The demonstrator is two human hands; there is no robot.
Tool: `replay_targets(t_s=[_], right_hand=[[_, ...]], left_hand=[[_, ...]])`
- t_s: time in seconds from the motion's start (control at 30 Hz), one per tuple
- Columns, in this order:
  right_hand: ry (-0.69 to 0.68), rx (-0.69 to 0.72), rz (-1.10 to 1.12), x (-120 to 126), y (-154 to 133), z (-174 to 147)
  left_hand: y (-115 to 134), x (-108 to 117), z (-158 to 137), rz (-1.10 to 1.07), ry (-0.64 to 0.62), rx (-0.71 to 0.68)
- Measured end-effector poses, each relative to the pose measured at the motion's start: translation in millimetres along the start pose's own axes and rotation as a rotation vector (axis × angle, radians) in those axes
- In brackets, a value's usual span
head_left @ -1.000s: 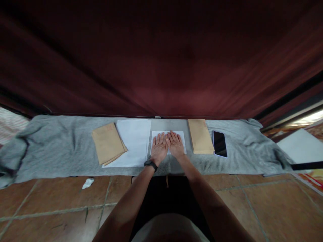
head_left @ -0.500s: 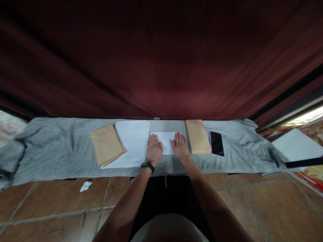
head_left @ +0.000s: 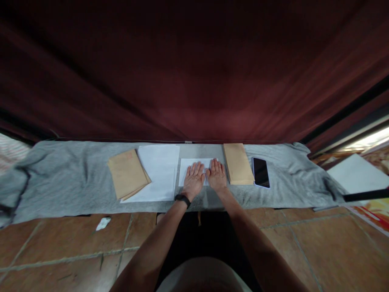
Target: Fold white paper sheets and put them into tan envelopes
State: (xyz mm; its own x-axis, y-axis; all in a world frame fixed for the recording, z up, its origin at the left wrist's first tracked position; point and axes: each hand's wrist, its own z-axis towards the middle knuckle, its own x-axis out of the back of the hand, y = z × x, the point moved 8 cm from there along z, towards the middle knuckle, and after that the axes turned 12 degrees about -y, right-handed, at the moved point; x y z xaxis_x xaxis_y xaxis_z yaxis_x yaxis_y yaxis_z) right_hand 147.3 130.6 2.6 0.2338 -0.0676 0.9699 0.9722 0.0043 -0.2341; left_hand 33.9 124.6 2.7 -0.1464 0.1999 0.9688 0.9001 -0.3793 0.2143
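A small white sheet of paper (head_left: 184,172), perhaps folded, lies crosswise on the grey cloth. My left hand (head_left: 194,178), with a black band on its wrist, rests flat on the middle of this sheet, fingers stretched out. Flat on its right end is my right hand (head_left: 216,175), its thumb close to the left hand. Larger white sheets (head_left: 161,170) lie to the left, partly covered by several brown envelopes (head_left: 127,172). Just right of my right hand stands a neat stack of brown envelopes (head_left: 239,164).
A phone (head_left: 261,172) in a pale purple case lies right of the stack. Grey cloth (head_left: 69,174) covers the long, narrow surface. Behind it hangs a dark red curtain (head_left: 194,81). A crumpled white scrap (head_left: 103,223) is on the tiled floor.
My left hand has slid right, from the left end of the small sheet to its middle, beside my right hand. The right hand stays almost in place.
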Motion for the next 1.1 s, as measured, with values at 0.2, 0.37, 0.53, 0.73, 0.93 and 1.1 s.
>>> replay_targets(t_s=[0.2, 0.37, 0.53, 0.73, 0.93, 1.1], right_hand=[[-0.091, 0.113, 0.07, -4.8, -33.7, -1.2], [-0.12, 0.164, 0.067, -7.4, -33.9, -3.3], [-0.105, 0.167, -0.015, -7.2, -19.8, -3.2], [0.013, 0.14, -0.039, -8.6, -8.8, -8.1], [0.109, 0.114, -0.013, -8.9, -1.9, -17.9], [0.147, 0.085, -0.005, -5.7, 1.9, -29.6]], left_hand=[[1.0, -6.1, 0.6, 0.065, -0.051, -0.047], [0.2, -6.0, 0.5, 0.066, -0.042, -0.041], [-3.7, -4.9, 0.7, 0.043, -0.018, -0.037], [-24.3, 0.6, 0.6, 0.028, 0.033, 0.036], [-45.4, 5.3, -2.3, 0.011, 0.103, 0.182], [-49.7, 8.0, -8.6, -0.007, 0.182, 0.225]])
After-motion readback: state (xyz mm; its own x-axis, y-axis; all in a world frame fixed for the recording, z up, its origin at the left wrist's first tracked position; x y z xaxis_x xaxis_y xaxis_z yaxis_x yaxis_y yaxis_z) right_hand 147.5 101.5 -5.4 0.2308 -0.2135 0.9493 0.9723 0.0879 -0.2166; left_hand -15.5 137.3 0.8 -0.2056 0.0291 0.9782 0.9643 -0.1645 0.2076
